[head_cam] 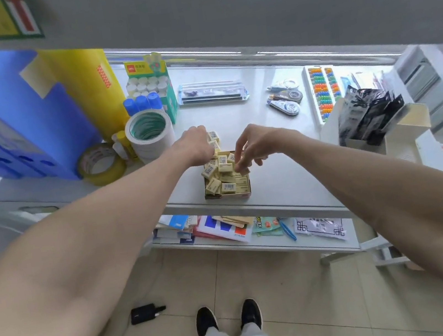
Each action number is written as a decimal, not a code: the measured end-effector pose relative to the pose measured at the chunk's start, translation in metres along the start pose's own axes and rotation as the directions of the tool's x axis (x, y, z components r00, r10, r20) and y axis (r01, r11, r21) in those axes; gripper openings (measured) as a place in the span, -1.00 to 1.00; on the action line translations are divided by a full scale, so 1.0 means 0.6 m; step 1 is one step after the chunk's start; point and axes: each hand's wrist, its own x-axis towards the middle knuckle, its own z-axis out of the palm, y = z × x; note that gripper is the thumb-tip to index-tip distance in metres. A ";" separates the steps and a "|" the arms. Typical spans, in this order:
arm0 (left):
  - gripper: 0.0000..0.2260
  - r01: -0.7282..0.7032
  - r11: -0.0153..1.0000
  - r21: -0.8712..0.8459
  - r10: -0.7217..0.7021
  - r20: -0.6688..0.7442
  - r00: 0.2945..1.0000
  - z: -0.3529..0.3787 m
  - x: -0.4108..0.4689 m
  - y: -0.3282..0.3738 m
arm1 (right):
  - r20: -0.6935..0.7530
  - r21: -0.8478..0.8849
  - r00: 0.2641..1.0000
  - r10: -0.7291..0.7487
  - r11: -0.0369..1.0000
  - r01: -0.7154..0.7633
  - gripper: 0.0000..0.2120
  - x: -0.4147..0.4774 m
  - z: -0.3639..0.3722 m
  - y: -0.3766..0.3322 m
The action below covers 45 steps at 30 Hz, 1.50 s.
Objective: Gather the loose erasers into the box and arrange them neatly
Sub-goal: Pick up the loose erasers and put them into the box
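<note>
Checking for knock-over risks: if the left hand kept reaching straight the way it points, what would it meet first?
Probably the loose cream-yellow barcoded erasers right at the left hand; beyond them the white tabletop looks bare, though depth is unclear.

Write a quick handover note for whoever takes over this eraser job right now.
Left hand: at the loose erasers just behind the box; grip hidden.
Right hand: over the box, fingers pinching one eraser.
Done: most erasers are in the box, near rows tidy.
Left: bring in the loose ones and straighten the jumbled erasers at the far end.
</note>
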 end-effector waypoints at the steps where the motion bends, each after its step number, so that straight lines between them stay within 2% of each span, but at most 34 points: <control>1: -0.55 0.006 1.000 -0.007 -0.006 0.003 1.000 0.001 -0.001 -0.002 | -0.011 -0.010 1.000 -0.005 1.000 0.004 -0.76 0.001 0.003 0.000; 5: -0.55 0.019 1.000 -0.012 -0.019 0.015 1.000 0.007 0.000 -0.013 | -0.046 -0.047 0.999 -0.013 0.999 0.011 -0.75 0.006 0.004 0.004; 9: -0.55 0.036 0.999 -0.036 -0.036 0.001 0.999 0.013 0.006 -0.020 | -0.144 0.045 0.989 -0.030 0.998 0.037 -0.82 0.019 -0.011 0.011; 14: -0.50 0.058 0.983 -0.174 -0.063 -0.026 0.998 0.015 0.013 -0.021 | -0.309 0.091 0.951 -0.018 0.995 0.049 -0.93 0.058 -0.019 0.007; 19: -0.50 0.083 0.966 -0.243 -0.096 -0.041 0.994 0.021 0.029 -0.021 | -0.297 0.037 0.954 -0.041 0.998 0.054 -0.77 0.115 -0.013 -0.011; 23: -0.50 0.122 0.960 -0.250 -0.137 -0.042 0.990 0.024 0.040 -0.028 | -0.234 -0.116 0.966 -0.109 0.990 0.084 -0.51 0.160 0.003 -0.021; 25: -0.51 0.121 0.960 -0.254 -0.135 -0.037 0.990 0.029 0.043 -0.028 | -0.224 -0.187 0.962 -0.154 0.976 0.113 -0.51 0.173 0.006 -0.025; 27: -0.52 0.114 0.960 -0.254 -0.130 -0.045 0.991 0.033 0.047 -0.026 | -0.234 -0.223 0.953 -0.192 0.965 0.139 -0.60 0.178 0.003 -0.026; 33: -0.54 0.109 0.968 -0.227 -0.124 -0.050 0.991 0.028 0.053 -0.021 | -0.312 -0.066 0.945 -0.093 0.995 0.077 -0.65 0.156 -0.015 -0.021; 38: -0.56 0.076 0.978 -0.194 -0.088 -0.050 0.995 0.019 0.048 -0.016 | -0.375 0.149 0.927 -0.014 0.986 0.075 -0.74 0.120 -0.021 0.003; 42: -0.59 0.050 0.979 -0.199 -0.056 -0.026 0.998 0.020 0.040 -0.007 | -0.351 0.246 0.936 0.014 0.966 0.078 -0.77 0.082 -0.028 0.013; 45: -0.58 0.040 0.976 -0.212 -0.049 -0.035 0.998 0.023 0.033 0.004 | -0.309 0.253 0.951 0.022 0.966 0.060 -0.75 0.061 -0.030 0.017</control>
